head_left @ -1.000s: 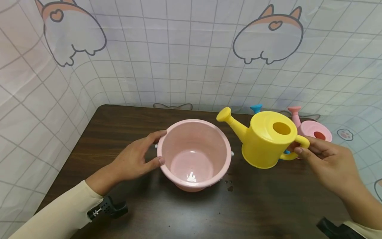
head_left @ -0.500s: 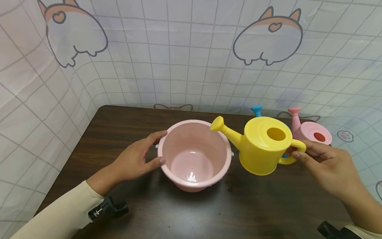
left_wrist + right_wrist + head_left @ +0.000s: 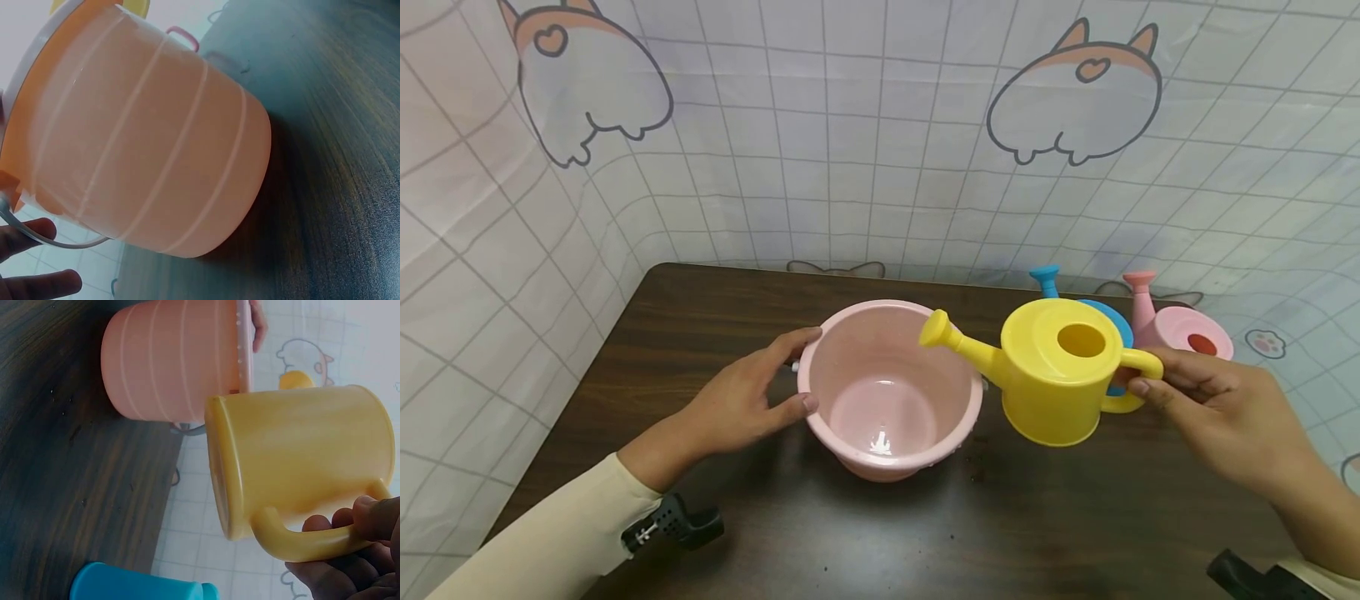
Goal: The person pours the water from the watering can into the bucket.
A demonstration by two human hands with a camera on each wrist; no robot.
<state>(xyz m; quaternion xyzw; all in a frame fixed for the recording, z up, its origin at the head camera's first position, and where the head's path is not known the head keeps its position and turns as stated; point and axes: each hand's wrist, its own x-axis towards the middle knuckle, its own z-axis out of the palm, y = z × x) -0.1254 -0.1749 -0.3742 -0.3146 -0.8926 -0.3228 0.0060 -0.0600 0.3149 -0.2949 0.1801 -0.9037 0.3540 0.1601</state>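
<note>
A pink bucket [image 3: 887, 450] stands upright on the dark wooden table. The left hand [image 3: 741, 396] rests on its left rim with thumb and forefinger apart, touching the edge. In the left wrist view, two straight fingers [image 3: 47, 284] show beside the bucket's thin bail handle [image 3: 69, 244]. The right hand [image 3: 1232, 417] grips the handle of a yellow watering can [image 3: 1052, 383], held above the table. The can is nearly level, its spout over the bucket's right rim. No water shows leaving the spout. In the right wrist view, thumb and fingers wrap the can's handle [image 3: 306, 544].
Behind the yellow can stand a blue watering can [image 3: 1108, 317], partly hidden, and a pink watering can [image 3: 1187, 325] near the table's back right. Small water drops [image 3: 976, 477] lie right of the bucket. A grid-patterned curtain [image 3: 865, 167] hangs behind the table [image 3: 715, 300].
The right hand has carried the yellow watering can left and slightly down, bringing its spout over the bucket's rim. More of the blue can shows. The left hand and bucket have stayed put.
</note>
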